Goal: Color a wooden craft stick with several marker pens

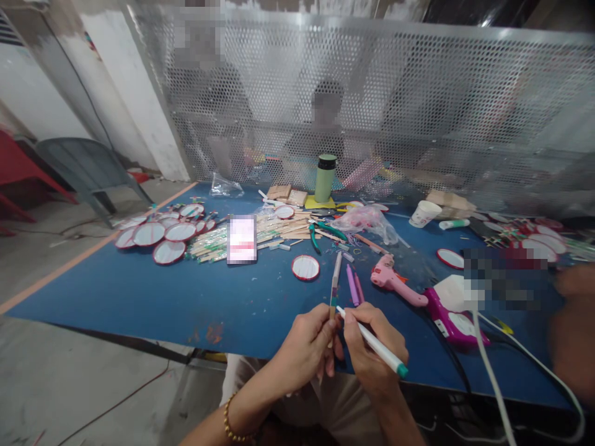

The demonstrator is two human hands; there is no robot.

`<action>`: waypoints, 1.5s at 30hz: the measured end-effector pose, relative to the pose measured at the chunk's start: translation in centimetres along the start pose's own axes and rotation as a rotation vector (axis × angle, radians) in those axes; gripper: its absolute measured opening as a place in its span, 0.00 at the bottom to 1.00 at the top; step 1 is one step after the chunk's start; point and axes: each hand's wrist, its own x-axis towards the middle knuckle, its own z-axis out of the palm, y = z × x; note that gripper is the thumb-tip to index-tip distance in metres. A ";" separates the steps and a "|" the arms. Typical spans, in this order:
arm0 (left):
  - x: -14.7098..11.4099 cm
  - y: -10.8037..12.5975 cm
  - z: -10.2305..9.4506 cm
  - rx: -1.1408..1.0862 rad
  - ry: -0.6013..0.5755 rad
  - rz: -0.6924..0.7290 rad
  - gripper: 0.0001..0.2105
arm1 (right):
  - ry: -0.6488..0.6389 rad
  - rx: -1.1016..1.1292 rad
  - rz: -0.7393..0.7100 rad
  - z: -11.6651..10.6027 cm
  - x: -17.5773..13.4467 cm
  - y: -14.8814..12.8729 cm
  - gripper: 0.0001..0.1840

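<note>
Close to the table's front edge, my left hand (302, 347) pinches a thin wooden stick (333, 301) with purple and green bands on it. My right hand (379, 344) is closed around a white marker pen (385, 354) with a green end. The pen's tip meets the stick just above my left fingers, or lies very near it. Purple marker pens (352, 285) lie just beyond my hands. A round white disc with a red rim (305, 267) rests a little farther off. My fingers cover the stick's lower part.
On the blue table (139, 297) are a pink glue gun (395, 282), a magenta box (453, 322) with cables, a phone (242, 240), piled sticks (209, 244), red-rimmed discs (149, 234), pliers (315, 238), a paper cup (424, 213) and a green bottle (324, 179). Another person's blurred arm (574, 328) is at right.
</note>
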 end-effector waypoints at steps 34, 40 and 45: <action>0.1 -0.2 -0.2 -0.056 -0.015 0.003 0.20 | -0.007 0.013 0.026 -0.2 0.0 -0.2 0.09; 0.3 -0.4 -0.2 -0.090 -0.011 -0.005 0.21 | 0.011 0.015 0.046 -0.1 0.1 -0.1 0.08; 0.4 -0.6 -0.2 -0.098 0.002 -0.017 0.22 | 0.014 0.027 0.077 -0.2 0.0 -0.1 0.09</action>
